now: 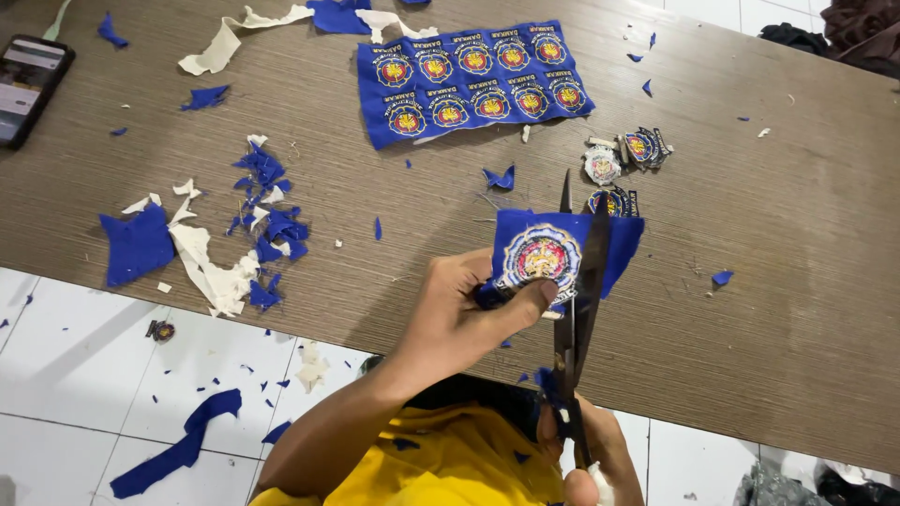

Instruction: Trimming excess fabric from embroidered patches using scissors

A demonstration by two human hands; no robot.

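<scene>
My left hand (459, 314) pinches a blue square of fabric carrying a round embroidered badge (541, 255), held above the table edge. My right hand (595, 450), low in the view, grips a pair of black scissors (574, 309). The blades are parted and point away from me, cutting along the badge's right side. A blue fabric sheet with several uncut badges (473, 82) lies flat further back. A few cut-out badges (623, 155) sit to the right of it.
Blue and white fabric scraps (234, 225) litter the wooden table (769, 262) on the left. A phone (28, 84) lies at the far left edge. More scraps (178, 450) lie on the white tiled floor below.
</scene>
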